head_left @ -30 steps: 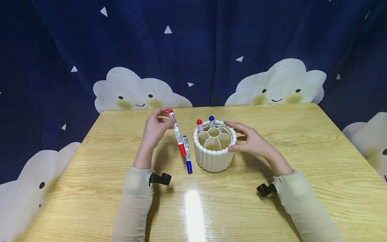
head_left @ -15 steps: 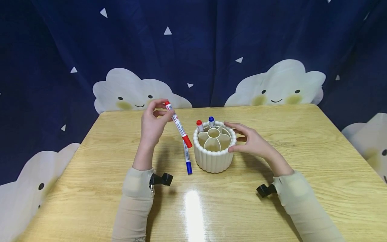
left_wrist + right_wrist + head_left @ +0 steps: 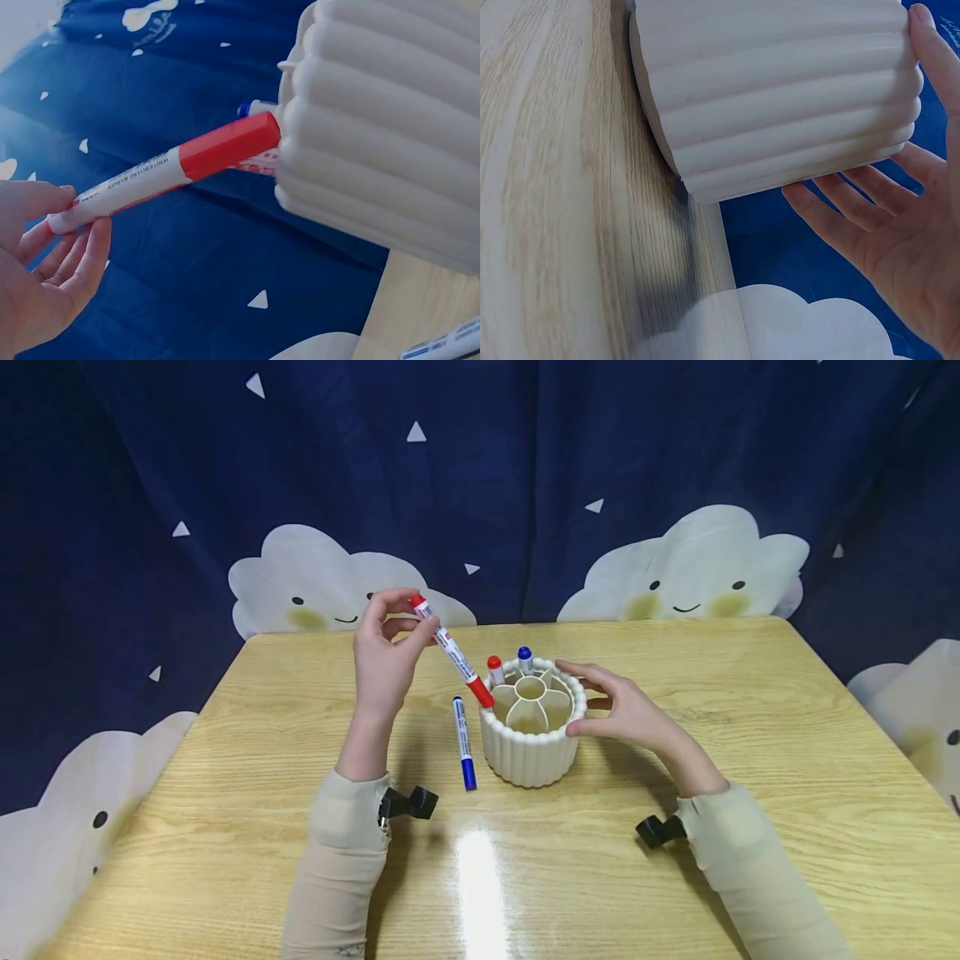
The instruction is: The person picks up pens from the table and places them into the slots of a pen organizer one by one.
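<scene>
My left hand [image 3: 388, 656] pinches a red marker [image 3: 453, 653] near its upper end. The marker slants down to the right, its red cap [image 3: 229, 144] right at the left rim of a cream, ribbed pen holder [image 3: 528, 760]. My right hand [image 3: 622, 708] holds the pen holder's right side, thumb toward the front and fingers round the back; the right wrist view shows its fingertips [image 3: 799, 196] against the ribbed wall. Inside the holder, a second red marker [image 3: 496, 670] and a blue marker [image 3: 526, 660] stand in the rear compartments. The front compartments look bare.
Another blue marker [image 3: 464, 743] lies on the wooden table [image 3: 247, 827], just left of the holder. A dark blue curtain [image 3: 480, 477] with clouds and triangles hangs behind the table. Black wrist mounts [image 3: 411, 803] stick out from the sleeves.
My left hand has lifted the red marker and tipped it rightward, from beside the blue marker on the table to the holder's rim. My right hand and the holder have stayed put.
</scene>
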A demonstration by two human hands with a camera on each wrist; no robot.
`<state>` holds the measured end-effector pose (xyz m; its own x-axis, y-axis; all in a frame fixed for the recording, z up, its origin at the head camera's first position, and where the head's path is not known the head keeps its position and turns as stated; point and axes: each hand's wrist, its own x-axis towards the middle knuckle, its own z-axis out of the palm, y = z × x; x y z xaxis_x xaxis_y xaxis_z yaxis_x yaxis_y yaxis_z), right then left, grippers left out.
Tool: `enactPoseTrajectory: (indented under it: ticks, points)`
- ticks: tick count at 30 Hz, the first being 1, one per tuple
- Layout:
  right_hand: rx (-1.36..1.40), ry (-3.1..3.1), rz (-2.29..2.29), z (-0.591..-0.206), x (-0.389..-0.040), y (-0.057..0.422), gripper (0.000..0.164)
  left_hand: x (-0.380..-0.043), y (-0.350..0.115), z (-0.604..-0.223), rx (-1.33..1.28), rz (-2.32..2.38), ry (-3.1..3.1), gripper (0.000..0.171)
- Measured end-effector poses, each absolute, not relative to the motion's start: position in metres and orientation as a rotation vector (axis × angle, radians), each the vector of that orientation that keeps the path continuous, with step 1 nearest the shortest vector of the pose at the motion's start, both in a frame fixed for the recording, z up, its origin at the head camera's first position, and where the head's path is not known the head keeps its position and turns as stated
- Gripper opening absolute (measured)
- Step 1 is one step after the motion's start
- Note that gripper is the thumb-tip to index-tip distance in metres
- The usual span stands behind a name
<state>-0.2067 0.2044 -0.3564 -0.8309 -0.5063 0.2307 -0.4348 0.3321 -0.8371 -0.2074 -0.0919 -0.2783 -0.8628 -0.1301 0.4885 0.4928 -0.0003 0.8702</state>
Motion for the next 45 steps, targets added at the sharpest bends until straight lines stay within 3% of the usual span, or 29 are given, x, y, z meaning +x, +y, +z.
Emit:
enactPoseTrajectory:
  ticks: [15,26,45]
  points:
    - [-0.847,2.500,-1.516,-0.332,-0.191,0.195,0.078,-0.195,-0.076,-0.282,-0.468,-1.900,-2.026,0.027]
    - [-0.874,2.498,-1.546,-0.355,-0.207,0.204,0.079,-0.195,-0.080,-0.286,-0.593,-1.900,-2.081,0.029]
    - [-0.888,2.480,-1.558,-0.354,-0.206,0.203,0.079,-0.212,-0.081,-0.314,-0.821,-1.808,-2.334,0.026]
